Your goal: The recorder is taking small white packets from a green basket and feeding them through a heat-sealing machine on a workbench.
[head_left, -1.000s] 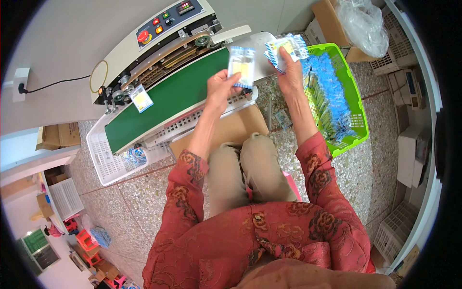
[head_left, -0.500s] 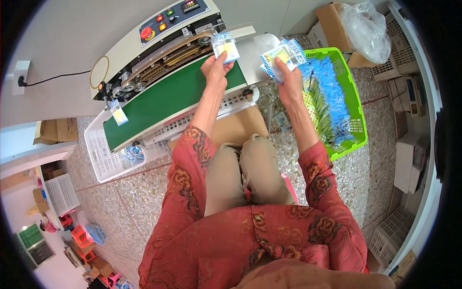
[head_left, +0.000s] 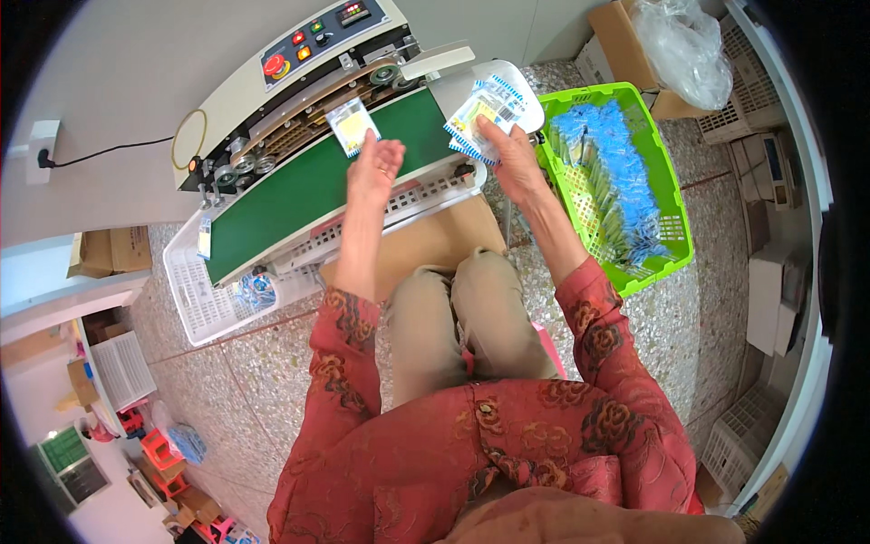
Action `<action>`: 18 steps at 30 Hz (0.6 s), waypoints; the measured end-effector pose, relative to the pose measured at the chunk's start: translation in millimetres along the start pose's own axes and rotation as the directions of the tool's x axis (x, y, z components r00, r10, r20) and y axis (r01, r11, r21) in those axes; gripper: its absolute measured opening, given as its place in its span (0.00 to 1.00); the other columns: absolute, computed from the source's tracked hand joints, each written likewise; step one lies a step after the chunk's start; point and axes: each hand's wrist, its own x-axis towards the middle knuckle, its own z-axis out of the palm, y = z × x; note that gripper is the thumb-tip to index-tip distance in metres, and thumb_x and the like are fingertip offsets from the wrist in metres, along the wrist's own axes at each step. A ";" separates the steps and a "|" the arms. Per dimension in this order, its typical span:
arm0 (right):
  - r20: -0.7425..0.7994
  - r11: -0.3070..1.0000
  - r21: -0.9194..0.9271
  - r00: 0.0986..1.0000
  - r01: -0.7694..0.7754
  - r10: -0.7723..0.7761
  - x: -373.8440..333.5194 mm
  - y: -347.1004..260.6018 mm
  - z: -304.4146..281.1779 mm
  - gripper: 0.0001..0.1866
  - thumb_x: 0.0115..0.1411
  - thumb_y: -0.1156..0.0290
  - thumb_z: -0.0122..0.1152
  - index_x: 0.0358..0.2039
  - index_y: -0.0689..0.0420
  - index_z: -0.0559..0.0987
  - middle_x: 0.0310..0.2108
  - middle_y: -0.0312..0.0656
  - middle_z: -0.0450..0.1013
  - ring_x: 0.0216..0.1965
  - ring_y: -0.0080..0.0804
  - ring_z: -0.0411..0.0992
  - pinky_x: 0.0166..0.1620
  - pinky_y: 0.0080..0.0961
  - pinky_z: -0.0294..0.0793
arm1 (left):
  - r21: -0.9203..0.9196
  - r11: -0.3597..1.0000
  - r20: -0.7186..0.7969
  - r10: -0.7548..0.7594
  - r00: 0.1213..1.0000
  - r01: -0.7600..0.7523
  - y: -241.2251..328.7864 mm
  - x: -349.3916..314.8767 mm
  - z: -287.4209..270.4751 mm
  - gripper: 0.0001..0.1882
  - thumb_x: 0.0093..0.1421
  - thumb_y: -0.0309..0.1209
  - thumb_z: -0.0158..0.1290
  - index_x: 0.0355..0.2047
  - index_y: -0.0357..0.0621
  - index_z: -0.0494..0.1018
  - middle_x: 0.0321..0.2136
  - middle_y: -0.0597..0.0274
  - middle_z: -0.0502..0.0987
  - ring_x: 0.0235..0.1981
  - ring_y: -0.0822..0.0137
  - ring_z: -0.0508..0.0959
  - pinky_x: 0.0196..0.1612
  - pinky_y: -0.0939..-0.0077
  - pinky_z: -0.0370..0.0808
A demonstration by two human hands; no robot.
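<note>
My left hand (head_left: 373,174) is over the green conveyor belt (head_left: 313,186) of a sealing machine. Its thumb touches the lower edge of a small clear packet (head_left: 353,125) with a yellow insert, while the other fingers spread to the right. The packet's upper edge meets the machine's sealing band (head_left: 313,111). My right hand (head_left: 515,159) pinches several flat packets (head_left: 480,113) with blue striped edges, fanned above the metal side plate (head_left: 535,107). Another packet (head_left: 205,238) hangs at the belt's left end.
A green basket (head_left: 675,199) with rows of blue-edged packets stands at right. Beneath the belt's left end sits a white basket (head_left: 186,295) holding more packets. The control panel (head_left: 317,38) is above. A cardboard box (head_left: 621,54) holds clear plastic bags (head_left: 684,54).
My left hand has moved left with its packet to the sealing band, and its fingers have spread. My right hand has brought its packets left. The packet at the belt's end has slid further left.
</note>
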 end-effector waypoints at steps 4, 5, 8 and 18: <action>-0.023 0.999 -0.017 0.999 -0.040 0.039 -0.6 -0.6 1.2 0.18 0.54 0.65 0.56 0.41 0.62 0.68 0.37 0.37 0.71 0.35 0.23 0.71 0.39 0.22 0.71 | 0.343 0.939 0.159 -0.077 0.984 0.018 -9.7 -42.5 42.7 0.22 0.55 0.46 0.50 0.36 0.36 0.68 0.31 0.57 0.74 0.28 0.67 0.75 0.31 0.78 0.72; -0.061 0.998 -0.041 0.997 -0.045 0.043 -0.1 0.4 0.6 0.18 0.55 0.65 0.55 0.41 0.62 0.68 0.37 0.37 0.71 0.36 0.23 0.70 0.40 0.21 0.70 | 0.462 0.883 0.215 -0.016 0.976 -0.087 -12.9 -47.6 52.0 0.24 0.54 0.48 0.50 0.37 0.37 0.68 0.31 0.58 0.74 0.27 0.68 0.75 0.31 0.78 0.71; -0.050 0.997 -0.051 0.997 -0.056 0.053 -3.8 -1.5 7.8 0.18 0.55 0.64 0.55 0.42 0.62 0.68 0.38 0.37 0.70 0.37 0.22 0.70 0.41 0.21 0.69 | 0.562 0.763 0.312 0.163 0.936 -0.320 -14.9 -49.2 68.9 0.18 0.53 0.43 0.53 0.32 0.38 0.72 0.27 0.60 0.75 0.25 0.71 0.73 0.29 0.83 0.68; -0.040 0.998 -0.021 0.998 0.054 -0.055 -4.9 -4.5 6.1 0.19 0.52 0.68 0.58 0.44 0.58 0.68 0.39 0.37 0.70 0.37 0.23 0.70 0.40 0.21 0.70 | 0.669 0.295 0.450 0.568 0.689 -0.682 -21.1 -49.2 75.8 0.12 0.51 0.34 0.54 0.20 0.37 0.73 0.18 0.65 0.74 0.19 0.78 0.71 0.21 0.79 0.65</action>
